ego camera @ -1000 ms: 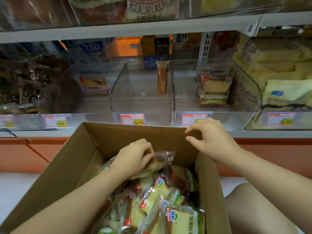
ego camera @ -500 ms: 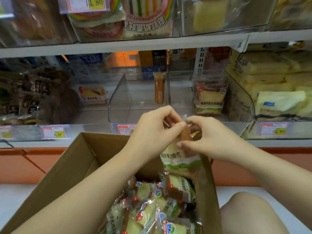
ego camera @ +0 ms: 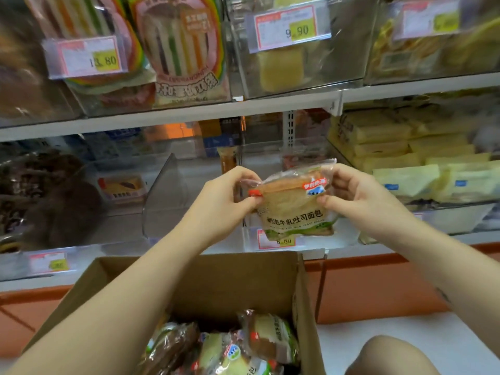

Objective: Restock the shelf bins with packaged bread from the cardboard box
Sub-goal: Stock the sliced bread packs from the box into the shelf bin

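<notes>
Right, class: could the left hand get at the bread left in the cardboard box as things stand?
Probably yes, once freed: the left hand pinches a bread pack, but the cardboard box stands open right below it.

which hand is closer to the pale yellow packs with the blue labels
Right. The right hand pinches the right edge of the bread pack, just left of the pale yellow packs; the left hand holds its other edge, further left.

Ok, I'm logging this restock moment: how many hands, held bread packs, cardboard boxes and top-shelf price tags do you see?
Bare hands: 2, left hand, right hand
Clear-wrapped toast bread pack, held: 1
Open brown cardboard box: 1
Red-and-white top-shelf price tags: 3
Total: 7
</notes>
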Demonstrator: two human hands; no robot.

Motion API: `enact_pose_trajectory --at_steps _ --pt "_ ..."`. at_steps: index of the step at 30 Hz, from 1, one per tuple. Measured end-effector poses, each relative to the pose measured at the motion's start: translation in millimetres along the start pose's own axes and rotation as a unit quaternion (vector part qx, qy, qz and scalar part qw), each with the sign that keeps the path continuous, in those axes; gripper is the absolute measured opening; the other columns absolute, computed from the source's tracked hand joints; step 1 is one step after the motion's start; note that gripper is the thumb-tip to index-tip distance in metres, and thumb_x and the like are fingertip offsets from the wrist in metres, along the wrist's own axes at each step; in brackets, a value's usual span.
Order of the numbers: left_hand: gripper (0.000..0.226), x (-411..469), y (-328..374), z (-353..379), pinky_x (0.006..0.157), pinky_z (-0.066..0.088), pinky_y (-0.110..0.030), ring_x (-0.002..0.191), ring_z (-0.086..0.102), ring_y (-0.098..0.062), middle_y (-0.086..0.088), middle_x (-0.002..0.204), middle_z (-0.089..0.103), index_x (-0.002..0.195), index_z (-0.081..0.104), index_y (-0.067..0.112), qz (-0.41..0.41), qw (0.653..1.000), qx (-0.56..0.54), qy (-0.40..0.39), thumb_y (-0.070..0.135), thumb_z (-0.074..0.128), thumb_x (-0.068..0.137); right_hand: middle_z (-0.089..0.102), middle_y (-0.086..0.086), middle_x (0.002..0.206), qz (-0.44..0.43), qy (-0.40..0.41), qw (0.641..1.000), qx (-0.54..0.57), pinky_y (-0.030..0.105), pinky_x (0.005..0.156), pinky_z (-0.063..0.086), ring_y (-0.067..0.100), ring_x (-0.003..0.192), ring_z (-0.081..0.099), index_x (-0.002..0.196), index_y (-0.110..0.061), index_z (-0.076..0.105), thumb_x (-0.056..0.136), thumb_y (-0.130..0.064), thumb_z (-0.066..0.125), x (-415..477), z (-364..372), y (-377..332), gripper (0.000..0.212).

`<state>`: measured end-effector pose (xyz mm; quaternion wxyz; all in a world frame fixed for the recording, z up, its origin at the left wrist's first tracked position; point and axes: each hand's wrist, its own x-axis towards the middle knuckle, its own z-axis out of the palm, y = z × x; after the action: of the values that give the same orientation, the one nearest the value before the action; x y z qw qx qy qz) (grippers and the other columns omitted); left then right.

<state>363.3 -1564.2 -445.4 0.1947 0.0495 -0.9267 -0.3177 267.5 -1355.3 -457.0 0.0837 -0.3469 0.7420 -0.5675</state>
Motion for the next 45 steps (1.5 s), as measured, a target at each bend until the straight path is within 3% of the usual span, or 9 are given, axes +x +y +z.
enact_pose_trajectory --at_steps 4,9,13,19,24,28,36,40,45 --pt "0.017 24 8 17 0.069 0.048 -0.020 0.085 0.061 -0.008 0.012 0.103 0.061 0.100 0.054 0.030 0.006 0.999 -0.001 0.053 0.022 0.064 0.089 0.061 -0.009 0.123 0.002 0.064 0.989 -0.134 0.027 0.101 0.042 0.005 0.116 0.054 0.129 -0.025 0.051 0.085 -0.013 0.067 11 -29 23 0.049" --pt "0.029 63 3 56 0.081 0.041 -0.021 0.107 0.058 -0.017 -0.002 0.117 0.062 0.117 0.057 0.015 -0.025 0.996 0.029 0.086 0.018 0.063 0.089 0.069 -0.004 0.106 0.007 0.058 0.879 -0.473 0.036 0.090 0.048 0.021 0.116 0.054 0.105 -0.018 0.072 0.083 -0.025 0.070 4 -53 83 0.023" --pt "0.028 94 -10 105 0.085 0.047 -0.031 0.105 0.059 -0.022 -0.007 0.114 0.062 0.118 0.056 0.014 -0.074 0.996 0.047 0.010 0.020 0.060 0.091 0.071 0.000 0.068 -0.083 0.075 0.869 -0.483 0.048 0.066 0.057 0.035 0.104 0.062 0.069 -0.012 0.076 0.066 0.000 0.080 -2 -50 109 0.013" --pt "0.023 126 -24 150 0.076 0.048 -0.034 0.099 0.060 -0.028 -0.010 0.111 0.061 0.118 0.050 0.013 -0.144 0.989 0.026 -0.010 0.019 0.051 0.096 0.069 0.000 0.063 -0.145 0.087 0.860 -0.481 0.042 0.063 0.058 0.031 0.100 0.066 0.066 -0.013 0.076 0.058 0.001 0.085 -1 -54 117 0.019" --pt "0.078 125 -22 150 0.092 0.051 -0.042 0.122 0.050 -0.029 -0.009 0.143 0.042 0.150 0.015 0.022 -0.188 0.980 -0.050 -0.033 0.012 0.062 0.089 0.070 -0.001 0.065 -0.146 0.113 0.870 -0.457 0.040 0.056 0.057 0.029 0.102 0.066 0.067 -0.016 0.076 0.060 -0.002 0.084 -1 -55 120 0.017" --pt "0.084 114 -19 138 0.088 0.046 -0.033 0.116 0.054 -0.029 -0.014 0.144 0.042 0.151 -0.005 0.015 -0.159 0.984 0.033 -0.069 0.024 0.056 0.094 0.069 -0.002 0.063 -0.150 0.132 0.868 -0.455 0.035 0.057 0.056 0.028 0.101 0.066 0.066 -0.015 0.076 0.060 -0.001 0.084 -4 -52 118 0.017" --pt "0.042 44 -13 85 0.090 0.039 -0.012 0.103 0.054 -0.004 0.000 0.126 0.056 0.133 0.051 0.017 0.040 0.995 0.090 0.032 0.007 0.054 0.093 0.071 0.003 0.066 -0.112 0.125 0.841 -0.515 0.045 0.076 0.050 0.036 0.096 0.065 0.067 -0.014 0.076 0.054 0.003 0.086 -4 -46 109 0.023" --pt "0.030 -1 -30 62 0.081 0.039 -0.003 0.088 0.055 0.001 0.009 0.099 0.059 0.109 0.066 0.012 0.095 0.990 0.088 0.051 -0.004 0.056 0.086 0.072 -0.002 0.076 -0.174 0.143 0.847 -0.481 0.040 0.081 0.031 0.030 0.089 0.061 0.079 -0.019 0.076 0.081 -0.015 0.068 -5 -14 84 0.010" --pt "0.023 -63 -72 43 0.083 0.039 -0.008 0.091 0.056 0.000 0.013 0.096 0.060 0.103 0.066 0.016 0.047 0.993 0.111 0.014 0.004 0.055 0.087 0.071 -0.005 0.086 -0.190 -0.034 0.903 -0.384 0.031 0.073 0.031 0.024 0.087 0.061 0.089 -0.022 0.074 0.084 -0.020 0.068 3 62 55 0.008"
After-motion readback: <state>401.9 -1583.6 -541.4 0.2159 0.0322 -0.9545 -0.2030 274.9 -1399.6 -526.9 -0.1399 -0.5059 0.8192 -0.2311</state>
